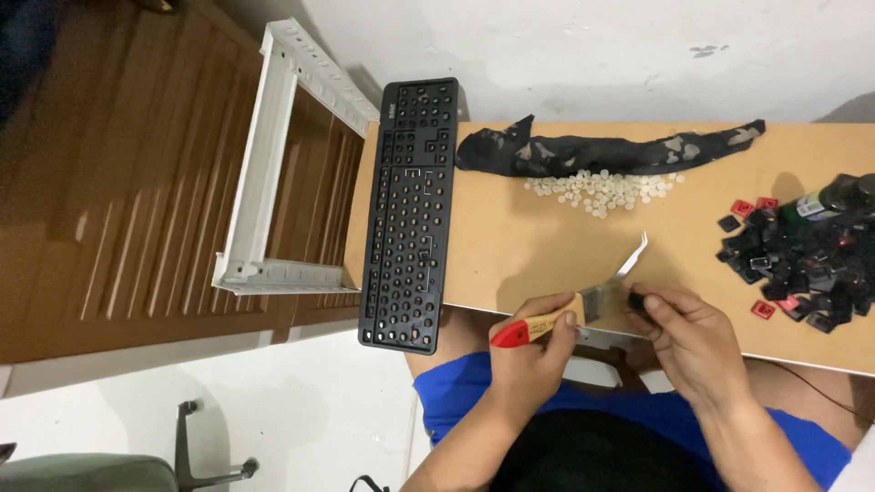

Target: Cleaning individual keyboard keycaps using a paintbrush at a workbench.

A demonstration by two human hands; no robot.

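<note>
My left hand [533, 351] grips a paintbrush [558, 319] with a red and wooden handle, its bristles pointing right. My right hand [693, 342] pinches a small black keycap [637, 300] against the bristles, near the front edge of the tan table [510, 246]. A black keyboard frame [408, 214] with its keycaps removed lies at the table's left end. A heap of black and red keycaps [802, 264] sits at the right.
Small white rubber domes [602, 189] lie scattered beside a dark camouflage cloth [611, 150] at the back. White tweezers [633, 257] rest mid-table. A dark bottle [834, 200] stands by the keycaps. A white frame [264, 164] leans on a wooden door at left.
</note>
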